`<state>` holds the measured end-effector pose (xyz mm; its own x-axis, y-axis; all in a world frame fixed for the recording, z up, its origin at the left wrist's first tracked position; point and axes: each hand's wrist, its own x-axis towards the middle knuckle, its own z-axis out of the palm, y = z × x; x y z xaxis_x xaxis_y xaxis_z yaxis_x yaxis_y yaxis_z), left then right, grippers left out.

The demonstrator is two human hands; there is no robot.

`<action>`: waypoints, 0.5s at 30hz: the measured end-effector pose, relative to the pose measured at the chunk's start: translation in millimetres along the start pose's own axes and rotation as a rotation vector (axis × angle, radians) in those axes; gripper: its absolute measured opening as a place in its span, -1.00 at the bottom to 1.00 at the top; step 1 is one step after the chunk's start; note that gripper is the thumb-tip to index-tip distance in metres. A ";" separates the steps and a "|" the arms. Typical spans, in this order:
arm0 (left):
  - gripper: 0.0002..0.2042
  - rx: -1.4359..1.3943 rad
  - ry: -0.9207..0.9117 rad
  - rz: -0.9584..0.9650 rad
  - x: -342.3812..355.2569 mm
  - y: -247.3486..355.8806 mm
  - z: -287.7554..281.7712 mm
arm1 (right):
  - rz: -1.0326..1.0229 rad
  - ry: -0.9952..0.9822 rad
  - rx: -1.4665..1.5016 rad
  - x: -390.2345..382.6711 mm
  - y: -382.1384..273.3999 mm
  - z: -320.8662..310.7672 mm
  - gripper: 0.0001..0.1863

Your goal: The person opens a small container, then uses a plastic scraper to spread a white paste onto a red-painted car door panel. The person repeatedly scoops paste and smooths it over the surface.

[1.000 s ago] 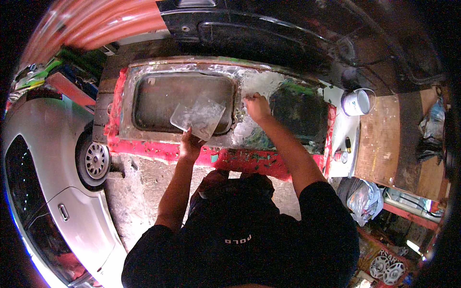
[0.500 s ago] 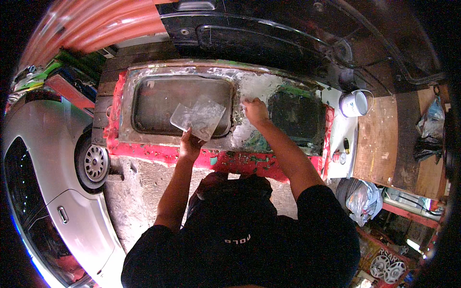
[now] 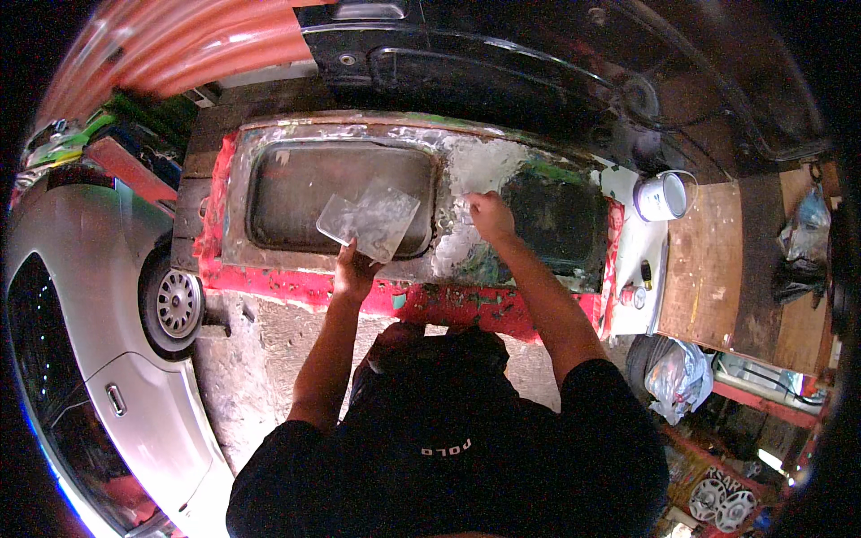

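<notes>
Red car door panel (image 3: 395,300) lies flat before the person, beside a silver car (image 3: 99,359). Pale grey filler covers the pillar between its two window openings and looks roughly spread; red lower edge is bare. Left hand (image 3: 352,273) grips a smeared, clear mixing board (image 3: 369,218). Right hand (image 3: 489,215) is closed, pressing on the filler; the tool is hidden.

Support: red car body panel (image 3: 296,289) with two window openings, bare grey metal and pale filler around them, lying flat. At its three o'clock side, a white-topped bench (image 3: 628,269) carrying a white tin (image 3: 662,196) and small cans (image 3: 633,295); a plywood board (image 3: 704,269) just beyond.
</notes>
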<state>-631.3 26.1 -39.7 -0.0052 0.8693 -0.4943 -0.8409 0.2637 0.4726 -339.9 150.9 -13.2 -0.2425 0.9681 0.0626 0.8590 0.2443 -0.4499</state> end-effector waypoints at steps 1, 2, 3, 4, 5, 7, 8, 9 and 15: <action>-0.50 0.024 0.006 0.005 0.8 -1.1 -0.6 | 0.008 0.062 0.114 5.4 10.5 2.5 -0.74; -0.49 0.047 0.012 0.010 2.0 -1.7 -1.3 | 0.017 0.125 0.228 11.4 20.0 6.2 -0.75; -0.48 0.070 0.027 0.021 0.6 -2.7 -5.3 | 0.068 0.119 0.309 16.9 17.4 5.3 -0.75; -0.48 0.059 0.023 0.024 -2.1 -2.6 -6.3 | 0.119 0.115 0.389 23.5 9.3 -1.3 -0.75; -0.48 0.048 0.019 0.027 -5.0 -2.8 -7.1 | 0.171 0.110 0.468 30.6 3.4 -4.7 -0.75; -0.49 0.023 0.008 0.008 -1.5 -2.8 -5.6 | 0.148 0.155 0.470 42.6 19.3 1.2 -0.75; -0.51 0.003 0.015 -0.005 0.8 -3.4 -8.1 | 0.151 0.166 0.442 47.5 21.5 1.9 -0.74; -0.52 -0.019 0.027 -0.017 0.1 -3.8 -9.7 | 0.152 0.172 0.414 49.6 19.3 1.9 -0.74; -0.45 0.039 0.041 0.003 -6.0 -4.8 -20.6 | -0.048 0.233 -0.079 49.6 -2.6 -6.4 -0.73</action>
<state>-638.4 11.1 -54.0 -0.0302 0.8524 -0.5220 -0.8189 0.2784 0.5019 -351.3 198.6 -3.2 -0.1816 0.9395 0.2903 0.8838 0.2853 -0.3707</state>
